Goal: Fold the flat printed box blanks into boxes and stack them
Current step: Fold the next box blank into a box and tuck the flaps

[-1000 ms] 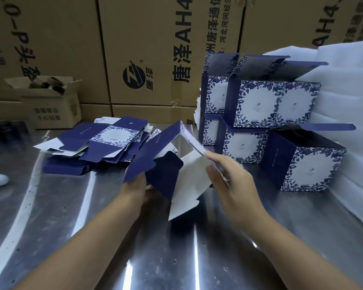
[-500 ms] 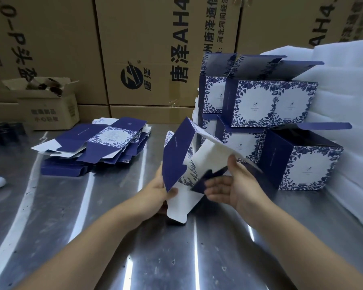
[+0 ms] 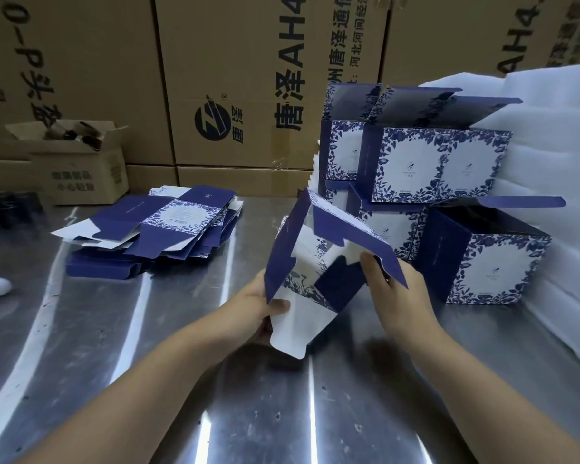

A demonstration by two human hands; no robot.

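Nearest us, over the steel bench (image 3: 81, 313), we see both hands clamped on one half-opened box blank (image 3: 282, 249). The left hand (image 3: 255, 306) pinches its lower left edge, thumb on the white flap. The right hand (image 3: 399, 296) curls round the blue flap on the right, though its fingertips seem tucked behind the card. Farther off on the left lies a loose pile of flat blanks (image 3: 168, 222). To the right we see the folded boxes (image 3: 412, 162), lids open, stacked two high, with one more box (image 3: 496, 272) beside them against white foam (image 3: 556, 135). Brown cartons (image 3: 248, 61) wall the back.
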